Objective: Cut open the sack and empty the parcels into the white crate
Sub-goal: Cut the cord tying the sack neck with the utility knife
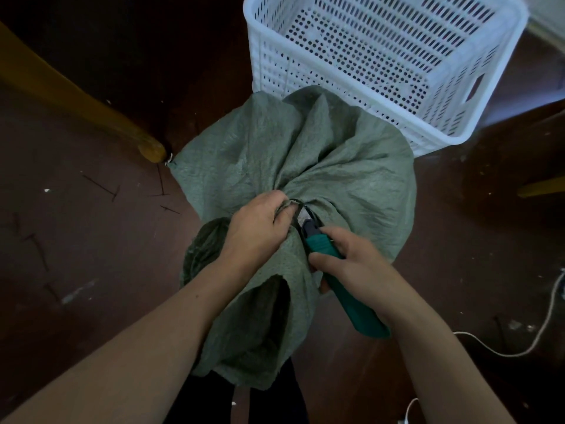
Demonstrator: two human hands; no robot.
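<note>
A grey-green woven sack point(308, 154) stands bulging on the floor at centre, its neck gathered and bound by a thin dark tie point(301, 206). My left hand point(260, 231) grips the bunched neck just beside the tie. My right hand point(354, 267) is closed around a teal utility knife point(342, 286), whose dark tip touches the tie. The loose mouth of the sack hangs down toward me below my hands. A white perforated crate point(458, 130) stands empty just behind the sack, to the upper right. No parcels show.
A yellow wooden furniture leg point(101, 117) slants down at the left and ends near the sack's left corner. A white cable point(519, 347) lies on the brown floor at the lower right. Another yellow wooden piece point(541, 186) pokes in at the right edge.
</note>
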